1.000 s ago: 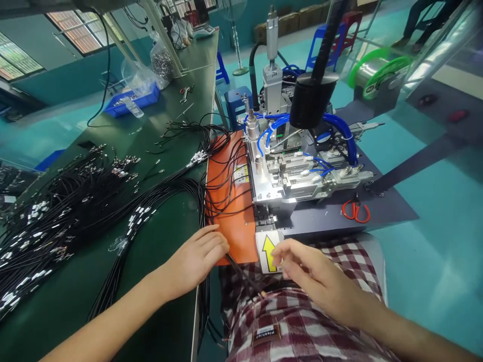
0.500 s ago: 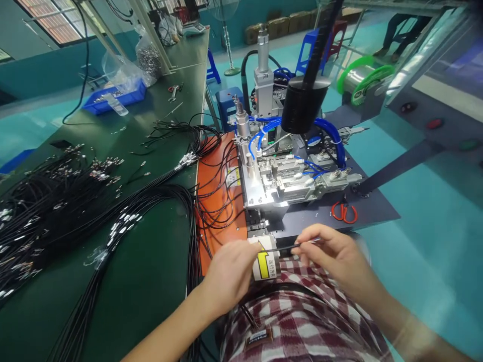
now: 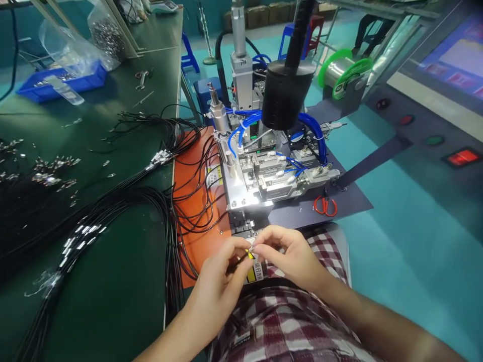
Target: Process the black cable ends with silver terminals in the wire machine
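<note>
- Where the two hands meet just in front of the machine (image 3: 260, 176), the left hand (image 3: 222, 281) is closed in a pinch on a thin black cable (image 3: 238, 262), thumb and forefinger gripping it near its end.
- The right hand (image 3: 290, 256) is also closed, its fingertips pinching the cable's small metal tip (image 3: 252, 247), which lies between the two hands, above the yellow arrow label (image 3: 253, 269).
- The cable runs down from the left hand's fingers toward the checked shirt (image 3: 287, 322).
- Left of the hands, an orange mat (image 3: 192, 201) carries looped black cables, and more bundles (image 3: 86, 226) spread over the green desk (image 3: 113, 291).
- Red-handled scissors (image 3: 325, 205) lie right of the machine, well apart from the hands.
</note>
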`<state>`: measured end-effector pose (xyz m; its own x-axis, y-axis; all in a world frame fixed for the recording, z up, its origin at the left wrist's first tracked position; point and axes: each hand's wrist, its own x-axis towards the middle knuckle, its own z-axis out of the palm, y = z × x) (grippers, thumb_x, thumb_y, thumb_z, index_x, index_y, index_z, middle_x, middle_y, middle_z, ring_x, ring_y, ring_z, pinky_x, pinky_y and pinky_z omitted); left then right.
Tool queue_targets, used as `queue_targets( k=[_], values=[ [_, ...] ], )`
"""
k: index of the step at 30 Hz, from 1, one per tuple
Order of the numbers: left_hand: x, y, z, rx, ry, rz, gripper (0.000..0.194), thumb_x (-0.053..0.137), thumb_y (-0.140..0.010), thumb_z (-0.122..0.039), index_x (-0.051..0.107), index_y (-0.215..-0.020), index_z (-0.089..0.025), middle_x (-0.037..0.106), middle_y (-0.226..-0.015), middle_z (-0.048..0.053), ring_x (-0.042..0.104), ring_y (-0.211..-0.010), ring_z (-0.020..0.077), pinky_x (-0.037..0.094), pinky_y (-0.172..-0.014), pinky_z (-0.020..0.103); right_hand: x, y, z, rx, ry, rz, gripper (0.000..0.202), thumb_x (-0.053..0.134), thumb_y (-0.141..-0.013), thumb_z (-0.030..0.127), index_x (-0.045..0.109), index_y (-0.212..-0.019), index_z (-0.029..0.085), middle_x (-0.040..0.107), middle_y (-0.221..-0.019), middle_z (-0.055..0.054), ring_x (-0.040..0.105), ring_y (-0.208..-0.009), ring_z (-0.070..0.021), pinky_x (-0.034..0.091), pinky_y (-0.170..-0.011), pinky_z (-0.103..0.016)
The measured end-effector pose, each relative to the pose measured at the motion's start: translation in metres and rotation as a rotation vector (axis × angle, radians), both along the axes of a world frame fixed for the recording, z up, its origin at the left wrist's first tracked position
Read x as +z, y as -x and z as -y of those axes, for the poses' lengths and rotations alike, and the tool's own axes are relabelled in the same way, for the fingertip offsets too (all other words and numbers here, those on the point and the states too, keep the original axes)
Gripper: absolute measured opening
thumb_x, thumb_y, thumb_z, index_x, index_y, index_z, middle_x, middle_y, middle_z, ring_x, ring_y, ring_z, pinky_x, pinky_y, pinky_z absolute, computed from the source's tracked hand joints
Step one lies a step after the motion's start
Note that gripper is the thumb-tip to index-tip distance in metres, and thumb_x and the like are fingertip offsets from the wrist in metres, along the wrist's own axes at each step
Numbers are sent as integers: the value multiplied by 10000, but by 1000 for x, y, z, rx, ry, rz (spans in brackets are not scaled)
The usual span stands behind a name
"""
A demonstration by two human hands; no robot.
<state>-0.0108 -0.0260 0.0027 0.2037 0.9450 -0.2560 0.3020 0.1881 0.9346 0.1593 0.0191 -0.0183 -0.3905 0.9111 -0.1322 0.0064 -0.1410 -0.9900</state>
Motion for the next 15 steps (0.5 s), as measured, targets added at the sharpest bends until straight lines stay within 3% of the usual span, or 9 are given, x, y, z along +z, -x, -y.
queue_targets(
  k=[3,7,15],
  values=[
    [3,-4,-9,44,43,82,148,510,-913,-321,516,-1021,-221,591,-753,-10,526,-681,123,389,-579,216,-1,-3,-4,-25,20,-31,130,652,-811,301,651,-801,171,656,-707,-9,593,-624,-124,481,-601,-253],
    [2,-5,-20,73,153,252,191,474,-924,-347,465,-1052,-205,624,-730,-12,374,-463,61,298,-460,191,-3,-5,-8,-54,138,-105,197,635,-816,370,637,-844,174,667,-733,-14,584,-570,-109,496,-583,-254],
    [-3,-5,-22,71,166,333,314,483,-920,-365,438,-1173,-184,659,-773,29,380,-454,51,322,-463,188,-11,5,-7,-80,251,-212,253,691,-766,406,597,-750,172,625,-652,15,534,-516,-91,466,-545,-233]
  ],
)
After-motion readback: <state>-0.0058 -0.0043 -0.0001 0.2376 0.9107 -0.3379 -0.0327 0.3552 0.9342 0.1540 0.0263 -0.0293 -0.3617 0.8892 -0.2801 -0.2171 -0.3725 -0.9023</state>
